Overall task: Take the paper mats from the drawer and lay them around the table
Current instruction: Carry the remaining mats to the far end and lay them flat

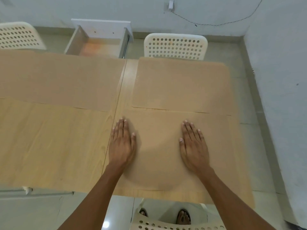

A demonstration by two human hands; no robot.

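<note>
On the counter, near side: the near-right paper mat [159,156] lies flat on the wooden counter [54,143], its far edge just meeting the far-right mat [181,82].
Left hand: the left hand [122,143] rests palm-down at the mat's left border, fingers [121,128] straight and together, gripping nothing.
Right hand: the right hand [193,146] presses flat further right on the same mat, fingers extended, holding nothing.
Other mats: a far-left mat [58,80] covers the far-left place; the near-left place shows bare wood.
Drawer: the drawer [98,45] stands pulled open beyond the counter, between two white perforated chairs [176,47]; whether any mat remains inside I cannot tell.
Step in hand: smoothing and squaring the near-right mat, by my judgement.
Doing it well: sweep both palms outward from the middle with light, even pressure; keep the left border parallel to the counter's seam; avoid dragging the sheet over its neighbour.
Watch for: the right edge seems to overhang the counter and could crease.
</note>
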